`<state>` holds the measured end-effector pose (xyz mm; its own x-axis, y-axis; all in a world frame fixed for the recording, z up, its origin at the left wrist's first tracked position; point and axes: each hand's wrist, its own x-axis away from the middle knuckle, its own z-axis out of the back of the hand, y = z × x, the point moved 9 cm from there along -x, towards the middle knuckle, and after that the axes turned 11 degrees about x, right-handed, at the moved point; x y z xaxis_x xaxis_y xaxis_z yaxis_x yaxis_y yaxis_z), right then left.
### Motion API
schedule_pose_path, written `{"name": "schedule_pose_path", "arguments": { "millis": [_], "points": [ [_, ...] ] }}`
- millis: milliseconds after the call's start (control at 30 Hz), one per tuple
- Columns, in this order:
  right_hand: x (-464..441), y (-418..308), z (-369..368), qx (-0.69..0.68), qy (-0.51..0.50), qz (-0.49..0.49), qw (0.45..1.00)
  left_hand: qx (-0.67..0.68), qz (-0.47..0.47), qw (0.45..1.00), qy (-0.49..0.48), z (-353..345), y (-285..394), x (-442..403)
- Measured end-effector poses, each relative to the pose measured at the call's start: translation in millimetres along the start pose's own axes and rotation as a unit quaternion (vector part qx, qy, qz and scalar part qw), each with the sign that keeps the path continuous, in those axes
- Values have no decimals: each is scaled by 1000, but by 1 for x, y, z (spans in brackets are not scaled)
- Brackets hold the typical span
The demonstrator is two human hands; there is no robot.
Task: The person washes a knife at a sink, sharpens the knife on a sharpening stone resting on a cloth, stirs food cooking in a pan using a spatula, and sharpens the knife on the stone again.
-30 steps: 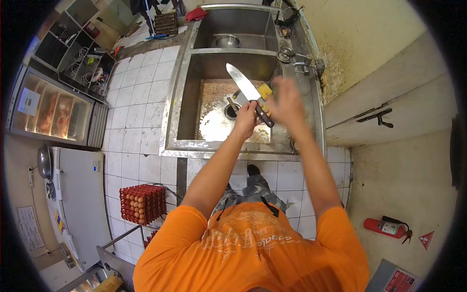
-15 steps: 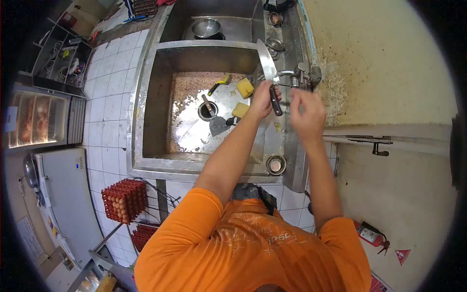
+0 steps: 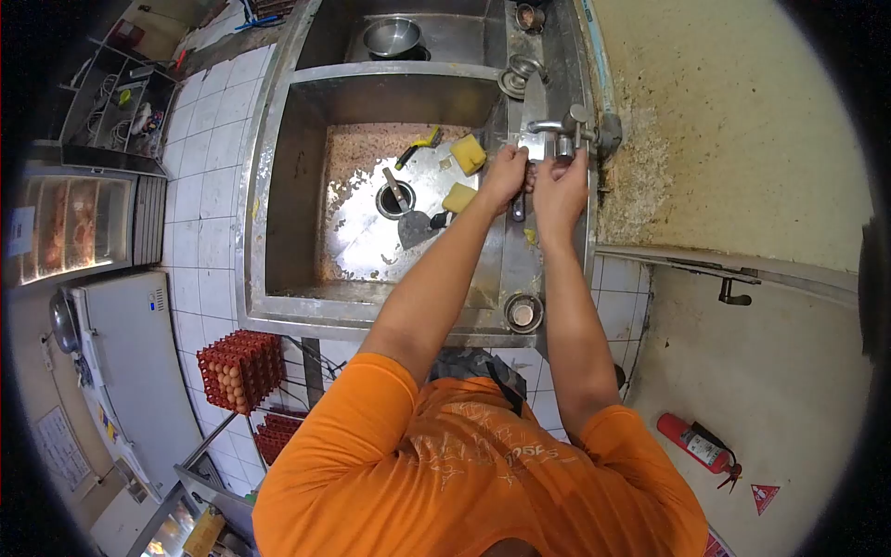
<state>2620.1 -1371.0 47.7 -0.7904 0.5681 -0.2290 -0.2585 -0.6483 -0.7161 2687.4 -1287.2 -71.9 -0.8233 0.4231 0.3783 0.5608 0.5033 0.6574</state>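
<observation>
My left hand (image 3: 504, 178) is closed on a large kitchen knife (image 3: 534, 100) by its dark riveted handle. The broad blade points away from me, partly behind the tap (image 3: 549, 125). My right hand (image 3: 559, 200) is close beside it, below the tap, its fingers curled; what they grip is hidden. In the sink (image 3: 367, 255) lie two yellow sponges (image 3: 468, 154), a yellow-and-black brush (image 3: 418, 147), and a scraper (image 3: 415, 229) with its handle across the drain.
A second basin with a metal bowl (image 3: 392, 38) adjoins at the far side. Small metal cups, one a near cup (image 3: 523, 314), stand on the right ledge. Red egg trays (image 3: 239, 371) are stacked at lower left. A fire extinguisher (image 3: 698, 446) is at lower right.
My right hand has moved left and up to the knife and tap. My left hand has moved slightly up and right with the knife, whose blade now reaches under the tap.
</observation>
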Motion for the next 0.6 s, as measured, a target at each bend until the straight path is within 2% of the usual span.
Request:
{"name": "schedule_pose_path", "arguments": {
  "millis": [33,100,200,233,267,333,367,400,433,467,533,567,600],
  "points": [
    [3,-5,12,113,89,68,987,22,17,1000,-8,-3,-7,7],
    [6,2,14,125,72,96,985,67,47,996,-27,-10,-16,15],
    [18,1,22,102,68,106,987,91,36,995,-37,-20,-24,15],
    [21,8,23,27,49,65,996,108,33,993,-42,-22,-24,12],
    [26,14,25,-49,38,21,998,109,70,991,-43,-21,-31,10],
    [49,19,16,-268,-28,-156,950,140,112,982,-53,-23,-32,6],
    [50,21,14,-337,-34,-189,922,153,137,977,-57,-23,-36,7],
    [51,22,9,-405,-38,-223,886,120,133,983,-34,-17,-35,8],
    [53,24,0,-474,-41,-256,841,90,111,988,-51,-9,-35,8],
    [52,23,-8,-479,-48,-261,837,57,88,992,-68,-2,-31,9],
    [47,38,-32,-570,-33,-305,762,-18,76,993,-84,14,-24,15],
    [44,48,-45,-612,-24,-325,720,-112,23,992,-57,25,-12,19],
    [28,56,-44,-520,-3,-236,821,-205,-33,978,-29,35,0,24]
  ]
}}
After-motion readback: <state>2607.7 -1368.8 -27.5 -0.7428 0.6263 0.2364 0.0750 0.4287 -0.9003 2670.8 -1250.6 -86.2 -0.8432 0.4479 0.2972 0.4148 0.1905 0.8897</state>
